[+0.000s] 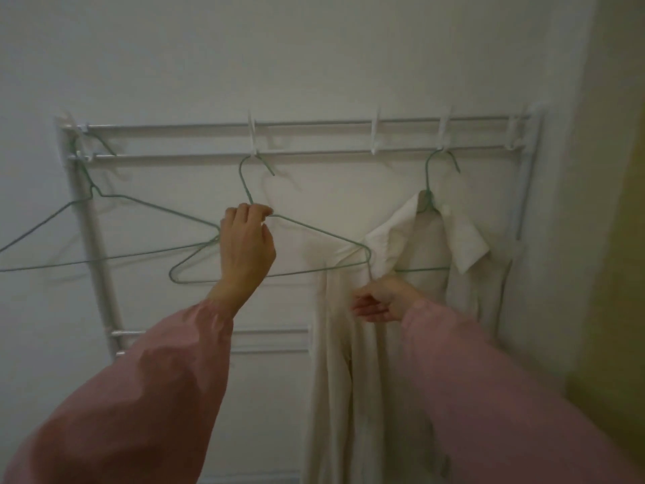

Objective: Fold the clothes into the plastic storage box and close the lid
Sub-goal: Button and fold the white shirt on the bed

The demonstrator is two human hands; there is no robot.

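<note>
Left hand (247,246) grips the bare middle hanger (314,229) at its neck, probably steadying it on the rack (349,152), clear of the shirt (363,379). Right hand (378,302) has its fingers curled into the shirt front, just below the shirt's own hanger (427,176), likely ready to pull it off. Shirt is touching the right hand and near the left. Storage box isn't in view.

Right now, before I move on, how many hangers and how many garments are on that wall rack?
Green wire hangers: 3, namely left hanger, middle hanger, right hanger.
White garments: 1, the white shirt on the right hanger; folds could hide another.
Total: 4.
</note>
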